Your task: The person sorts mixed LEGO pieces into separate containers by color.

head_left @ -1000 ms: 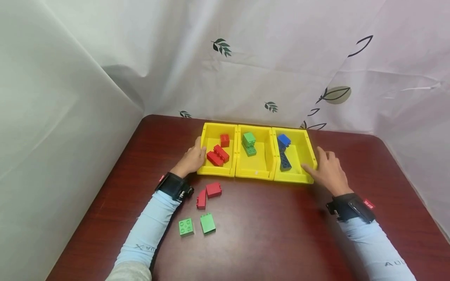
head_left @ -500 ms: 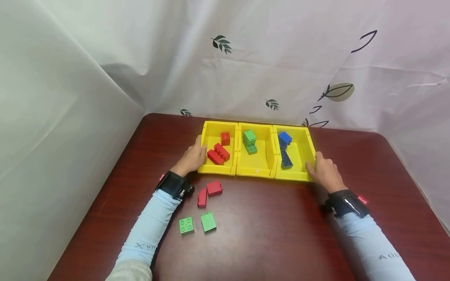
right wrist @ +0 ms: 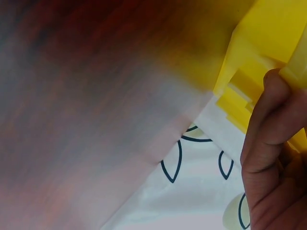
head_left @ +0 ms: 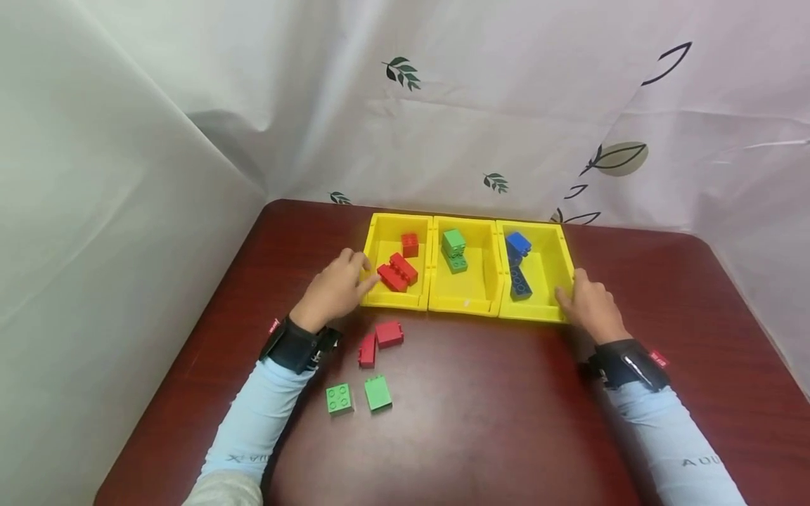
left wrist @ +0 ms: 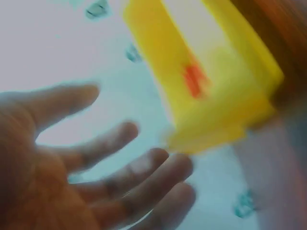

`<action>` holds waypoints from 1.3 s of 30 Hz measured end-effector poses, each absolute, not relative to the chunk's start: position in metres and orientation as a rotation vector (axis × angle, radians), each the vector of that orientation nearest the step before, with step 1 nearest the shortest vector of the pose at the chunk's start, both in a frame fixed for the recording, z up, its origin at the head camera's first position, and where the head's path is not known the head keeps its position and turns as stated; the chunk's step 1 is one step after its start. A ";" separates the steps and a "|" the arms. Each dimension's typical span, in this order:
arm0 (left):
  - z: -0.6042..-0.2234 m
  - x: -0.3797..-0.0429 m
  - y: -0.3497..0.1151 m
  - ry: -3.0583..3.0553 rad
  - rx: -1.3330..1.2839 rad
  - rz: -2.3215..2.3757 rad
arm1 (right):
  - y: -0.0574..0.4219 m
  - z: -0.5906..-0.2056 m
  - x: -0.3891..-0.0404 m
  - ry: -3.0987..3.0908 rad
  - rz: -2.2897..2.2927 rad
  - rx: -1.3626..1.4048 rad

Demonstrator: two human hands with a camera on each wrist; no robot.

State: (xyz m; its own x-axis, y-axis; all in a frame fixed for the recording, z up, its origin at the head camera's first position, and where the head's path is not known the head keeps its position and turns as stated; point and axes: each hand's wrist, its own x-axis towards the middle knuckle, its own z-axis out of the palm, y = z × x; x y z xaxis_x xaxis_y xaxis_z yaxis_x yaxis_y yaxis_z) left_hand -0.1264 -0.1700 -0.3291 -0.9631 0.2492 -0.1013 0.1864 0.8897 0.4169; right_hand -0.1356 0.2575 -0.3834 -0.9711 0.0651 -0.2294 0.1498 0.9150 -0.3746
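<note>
Three joined yellow bins stand in a row across the table. My right hand (head_left: 593,309) grips the outer side wall of the right bin (head_left: 545,281), thumb inside and fingers outside. Fingers spread, my left hand (head_left: 334,289) is beside the left bin (head_left: 397,305); in the left wrist view a gap shows between the thumb and the yellow wall. Red bricks (head_left: 410,244) lie in the left bin. Green bricks (head_left: 453,242) are in the middle bin (head_left: 476,277), one upon another. The right bin contains a blue brick (head_left: 519,244) and darker blue bricks (head_left: 520,284) along its left wall.
Two loose red bricks (head_left: 389,334) lie on the dark red table (head_left: 481,407) in front of the left bin. Closer to me are two green bricks (head_left: 378,393), right of my left forearm. A white leaf-printed curtain (head_left: 506,105) hangs behind the table.
My left hand has let go of the left bin's wall and moved slightly left, fingers loosening. My right hand has closed onto the right bin's side wall. The bricks stay in place.
</note>
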 end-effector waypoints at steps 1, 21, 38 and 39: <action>-0.326 -0.122 -0.166 2.879 0.398 0.593 | 0.258 -0.383 -0.136 2.861 -0.581 0.163; -0.342 -0.098 -0.128 2.648 0.763 0.271 | 0.261 -0.382 -0.135 2.837 -0.601 0.163; -0.310 -0.122 -0.155 2.837 0.668 0.631 | 0.259 -0.382 -0.132 2.850 -0.612 0.131; -0.306 -0.127 -0.157 2.857 0.647 0.650 | 0.259 -0.382 -0.132 2.857 -0.611 0.126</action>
